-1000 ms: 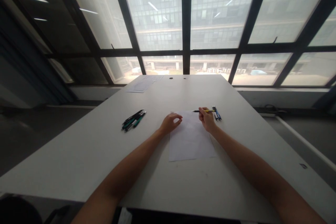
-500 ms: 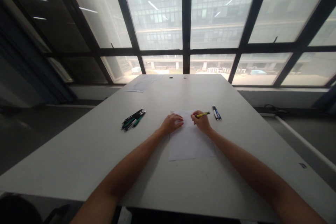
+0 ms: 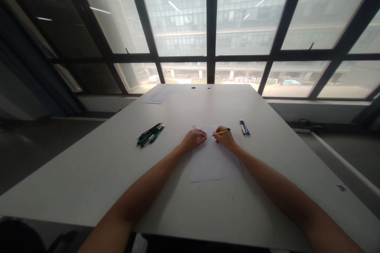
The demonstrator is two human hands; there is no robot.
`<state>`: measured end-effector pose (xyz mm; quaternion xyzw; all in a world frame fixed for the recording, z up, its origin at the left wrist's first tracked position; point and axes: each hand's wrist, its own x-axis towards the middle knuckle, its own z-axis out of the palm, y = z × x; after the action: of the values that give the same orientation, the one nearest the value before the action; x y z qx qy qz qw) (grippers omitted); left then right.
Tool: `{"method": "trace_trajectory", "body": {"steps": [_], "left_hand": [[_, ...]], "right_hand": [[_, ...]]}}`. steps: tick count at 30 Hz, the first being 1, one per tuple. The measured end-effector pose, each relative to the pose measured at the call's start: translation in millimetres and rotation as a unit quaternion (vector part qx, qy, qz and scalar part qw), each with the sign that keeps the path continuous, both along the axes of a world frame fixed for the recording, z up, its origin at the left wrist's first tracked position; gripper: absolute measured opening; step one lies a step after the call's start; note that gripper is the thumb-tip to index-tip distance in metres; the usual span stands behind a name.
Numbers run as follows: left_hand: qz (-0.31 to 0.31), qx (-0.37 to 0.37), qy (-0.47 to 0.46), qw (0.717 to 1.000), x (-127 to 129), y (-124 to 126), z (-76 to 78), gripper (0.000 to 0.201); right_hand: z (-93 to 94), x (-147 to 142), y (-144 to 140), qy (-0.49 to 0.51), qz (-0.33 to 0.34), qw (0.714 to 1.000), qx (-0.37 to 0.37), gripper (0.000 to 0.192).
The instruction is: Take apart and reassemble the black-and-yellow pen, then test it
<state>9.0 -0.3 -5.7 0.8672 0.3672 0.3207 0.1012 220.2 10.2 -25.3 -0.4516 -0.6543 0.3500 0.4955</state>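
While the right hand is gripping the pen, the left hand, fingers curled, is pressing the paper; pressing too lightly could be letting it slide.

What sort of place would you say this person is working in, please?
Probably an office or meeting room: a long white table stands before tall windows facing another building, with a paper sheet and pens on it.
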Motion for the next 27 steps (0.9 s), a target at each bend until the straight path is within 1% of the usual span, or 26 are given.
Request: {"method": "trace_trajectory", "body": {"steps": [4, 8, 11, 13, 16, 19, 22, 27], "left_hand": [[0.002, 0.003, 0.005, 1.0, 0.6, 0.7, -0.5, 0.018], [0.005, 0.001, 0.01, 1.0, 0.3, 1.1, -1.2, 0.017], [0.002, -0.003, 0.01, 1.0, -0.7, 0.7, -0.9, 0.015], [-0.002, -0.005, 0.007, 1.0, -1.3, 0.5, -0.8, 0.013], [-0.004, -0.006, 0.0, 1.0, -2.0, 1.3, -1.8, 0.011], [-0.005, -0.006, -0.002, 1.0, -2.4, 3.3, -4.1, 0.011], [-0.002, -0.007, -0.001, 1.0, -2.7, 4.7, -5.8, 0.01], [0.0, -0.01, -0.004, 1.0, -1.7, 3.9, -4.2, 0.01]], "right_hand": [[-4.4, 0.9, 3.5, -0.009, 0.005, 1.0, -0.006, 0.022], [-7.0, 0.0, 6.9, -0.015, -0.014, 1.0, -0.006, 0.023], [-4.6, -0.6, 5.2, 0.004, -0.025, 1.0, -0.001, 0.027], [-0.8, 0.2, 2.6, 0.029, -0.051, 0.998, 0.021, 0.031], [5.7, 3.9, -0.5, 0.047, -0.107, 0.991, 0.068, 0.036], [10.3, 8.6, -0.5, 0.058, -0.136, 0.984, 0.094, 0.034], [13.0, 11.5, 0.7, 0.087, -0.133, 0.983, 0.089, 0.03], [12.7, 9.3, -0.7, 0.089, -0.08, 0.991, 0.067, 0.033]]}}
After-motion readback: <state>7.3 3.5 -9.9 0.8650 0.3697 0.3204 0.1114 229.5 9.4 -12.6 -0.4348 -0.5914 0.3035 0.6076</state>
